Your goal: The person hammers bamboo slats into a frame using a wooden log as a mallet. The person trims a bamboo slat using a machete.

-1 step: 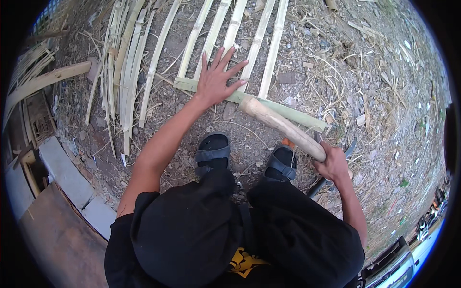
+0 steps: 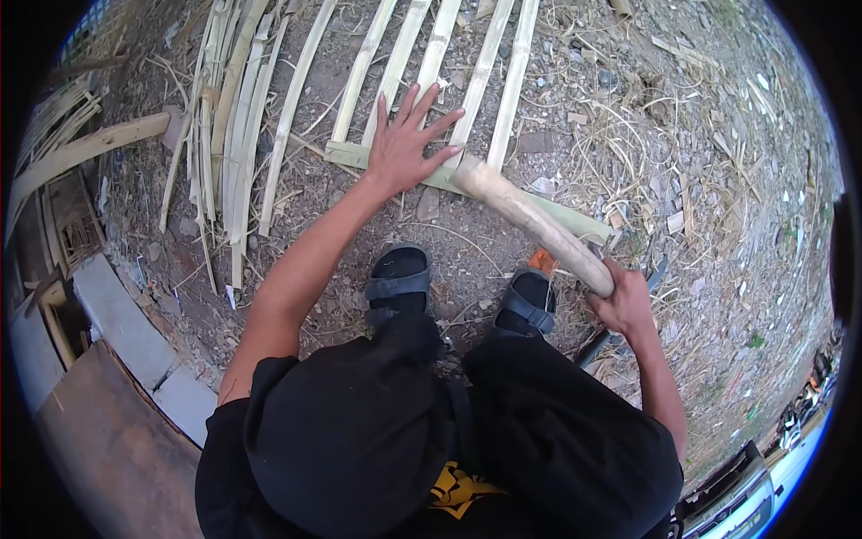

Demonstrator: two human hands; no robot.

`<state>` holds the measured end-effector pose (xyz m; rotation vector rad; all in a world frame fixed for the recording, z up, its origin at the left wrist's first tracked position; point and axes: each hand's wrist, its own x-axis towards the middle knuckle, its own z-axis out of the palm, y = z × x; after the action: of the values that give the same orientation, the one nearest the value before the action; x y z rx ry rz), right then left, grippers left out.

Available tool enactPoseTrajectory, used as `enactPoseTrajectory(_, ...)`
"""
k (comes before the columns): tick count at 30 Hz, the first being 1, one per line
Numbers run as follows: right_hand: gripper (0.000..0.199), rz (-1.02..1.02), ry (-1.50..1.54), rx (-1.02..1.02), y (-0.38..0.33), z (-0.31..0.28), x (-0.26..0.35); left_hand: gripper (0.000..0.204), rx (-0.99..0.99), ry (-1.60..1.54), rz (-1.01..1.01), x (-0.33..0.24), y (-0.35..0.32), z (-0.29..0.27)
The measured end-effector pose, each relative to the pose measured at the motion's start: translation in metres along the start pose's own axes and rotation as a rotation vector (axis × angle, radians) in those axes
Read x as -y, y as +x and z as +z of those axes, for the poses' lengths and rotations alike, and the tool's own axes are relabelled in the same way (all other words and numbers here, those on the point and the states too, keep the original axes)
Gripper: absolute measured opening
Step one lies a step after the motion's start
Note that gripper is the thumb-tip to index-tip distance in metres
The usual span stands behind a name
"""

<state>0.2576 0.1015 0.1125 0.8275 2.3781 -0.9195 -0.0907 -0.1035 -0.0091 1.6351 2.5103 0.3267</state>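
Bamboo crosspiece (image 2: pixel 567 216): ahead, long axis crosswise, slanting nearer toward the right
Left hand (image 2: pixel 404 151): nearer, spread open over crosspiece and bamboo slats (image 2: pixel 485 76)
Right hand (image 2: pixel 623 301): closed around wooden club (image 2: pixel 536 222), pointing ahead-left over crosspiece

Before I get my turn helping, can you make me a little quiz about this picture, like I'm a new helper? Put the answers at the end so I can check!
1. How many sandals can you see?
2. True or false: the left hand is balled up in a fist.
3. What does the grip of the right hand hold?
A) a saw
B) a wooden club
C) a paintbrush

Key:
1. Two.
2. False: its fingers are spread out over the bamboo strips.
3. B.
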Motion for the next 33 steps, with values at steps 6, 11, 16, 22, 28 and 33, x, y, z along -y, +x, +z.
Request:
enactPoseTrajectory(6,0.033,0.048,0.037,-0.093,0.001,0.015,-0.011,0.054,-0.005,-0.007,0.008,-0.002,0.001,0.005)
enactPoseTrajectory(11,0.028,-0.093,0.060,-0.184,0.001,0.002,0.000,0.055,0.010,0.023,-0.011,0.002,-0.001,0.005)
enactPoseTrajectory(16,0.026,0.003,-0.203,-0.137,0.002,0.021,-0.017,0.055,-0.004,0.010,0.005,-0.003,0.002,0.007)
enactPoseTrajectory(22,0.026,-0.085,0.035,-0.235,-0.001,0.014,0.001,0.056,-0.004,0.033,-0.002,0.002,0.003,0.004)
enactPoseTrajectory(28,0.025,-0.004,-0.245,-0.103,-0.004,0.019,-0.026,0.056,-0.002,0.016,0.000,0.000,0.004,0.007)
enactPoseTrajectory(33,0.029,-0.105,0.065,-0.259,-0.009,0.024,-0.017,0.056,0.001,0.003,0.002,-0.002,0.002,0.007)
